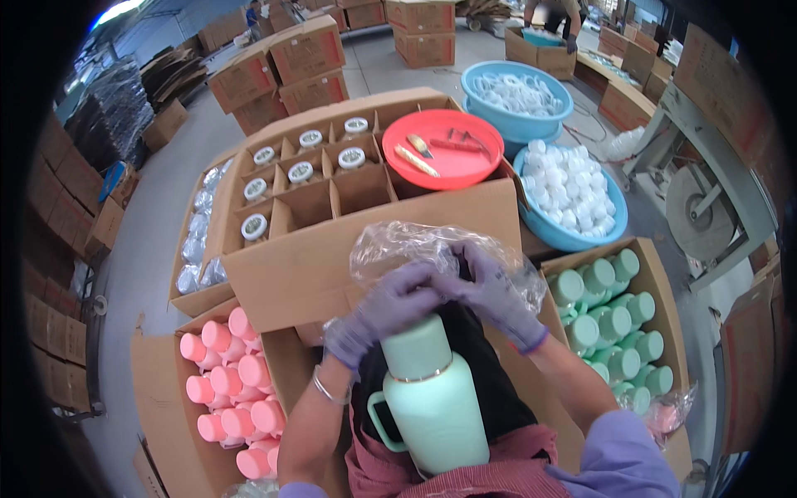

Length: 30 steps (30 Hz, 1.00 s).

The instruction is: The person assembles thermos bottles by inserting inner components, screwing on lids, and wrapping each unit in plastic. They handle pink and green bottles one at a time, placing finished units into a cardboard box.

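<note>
Both my hands wear thin purple-grey gloves and meet over my lap. My left hand (pixel 397 305) is closed, its fingertips pinching the edge of a crumpled clear plastic bag (pixel 390 246). My right hand (pixel 495 295) pinches the same bag beside it, fingers bent. Just below them a mint-green insulated jug (pixel 438 408) with a side handle leans between my legs. Its lid end points up and away from me, close under my left hand. Whether that hand touches the lid, I cannot tell.
Ahead stands a divided carton (pixel 374 228) with several white-topped items and a red basin (pixel 444 170) holding tools. Blue tubs (pixel 573 241) of white caps and clear rings (pixel 516 93) are at right. Pink (pixel 237 380) and green jugs (pixel 614 319) fill side cartons. Another person (pixel 558 12) works far off.
</note>
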Each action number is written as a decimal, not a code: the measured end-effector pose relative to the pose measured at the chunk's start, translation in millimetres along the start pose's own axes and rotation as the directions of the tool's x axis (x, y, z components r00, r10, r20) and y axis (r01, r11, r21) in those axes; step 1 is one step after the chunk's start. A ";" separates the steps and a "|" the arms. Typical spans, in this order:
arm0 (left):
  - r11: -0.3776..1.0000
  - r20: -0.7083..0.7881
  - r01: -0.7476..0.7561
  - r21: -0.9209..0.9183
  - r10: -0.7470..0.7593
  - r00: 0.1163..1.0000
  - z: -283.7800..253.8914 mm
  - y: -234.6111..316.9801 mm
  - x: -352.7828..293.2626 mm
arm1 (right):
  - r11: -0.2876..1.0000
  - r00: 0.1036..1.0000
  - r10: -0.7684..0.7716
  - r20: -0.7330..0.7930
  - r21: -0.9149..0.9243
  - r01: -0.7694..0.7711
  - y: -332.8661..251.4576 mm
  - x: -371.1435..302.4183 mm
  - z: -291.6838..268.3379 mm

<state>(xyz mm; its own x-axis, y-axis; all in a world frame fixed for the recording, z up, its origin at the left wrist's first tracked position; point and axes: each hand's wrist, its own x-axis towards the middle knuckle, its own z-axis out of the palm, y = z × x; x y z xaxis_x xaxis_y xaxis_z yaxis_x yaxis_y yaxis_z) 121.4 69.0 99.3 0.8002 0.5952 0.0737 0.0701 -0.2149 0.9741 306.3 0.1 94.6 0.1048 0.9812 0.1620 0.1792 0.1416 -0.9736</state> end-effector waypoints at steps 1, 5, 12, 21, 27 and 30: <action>0.848 0.038 0.303 -0.434 -0.319 0.947 -5.4 5.0 -7.7 | 0.985 0.999 0.031 -0.025 0.169 -0.027 27.1 -3.5 2.5; 0.551 -0.124 0.064 -0.832 -0.296 0.947 -13.4 -74.2 -41.2 | 0.956 0.965 -0.021 -0.261 0.277 0.095 58.4 -36.8 10.0; 0.930 -0.512 0.123 0.347 0.078 0.856 79.0 -5.6 -157.7 | 0.822 0.964 -0.232 -0.130 -0.556 0.123 46.3 -103.1 4.8; 0.658 -0.676 0.581 0.479 -0.146 0.723 144.8 -30.0 -237.6 | 0.749 0.875 -0.394 0.280 -0.455 0.483 -1.0 -173.7 -0.6; 0.829 -0.397 0.450 0.333 -0.309 0.864 121.0 -15.6 -302.4 | 0.913 0.811 0.103 0.576 -0.379 0.153 26.1 -273.9 -28.1; 0.856 -0.538 0.471 -0.212 -0.505 0.676 62.5 2.6 -263.3 | 0.838 0.759 0.151 0.633 -0.489 0.241 12.6 -260.7 -20.7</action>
<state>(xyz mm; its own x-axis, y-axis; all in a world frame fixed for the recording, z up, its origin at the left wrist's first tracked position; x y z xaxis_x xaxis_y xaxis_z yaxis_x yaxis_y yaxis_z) -51.9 -136.7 69.0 0.1851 0.9267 -0.3270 0.3108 0.2605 0.9141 301.5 -256.6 43.4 -0.5127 0.8492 -0.1261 0.6540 0.2911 -0.6983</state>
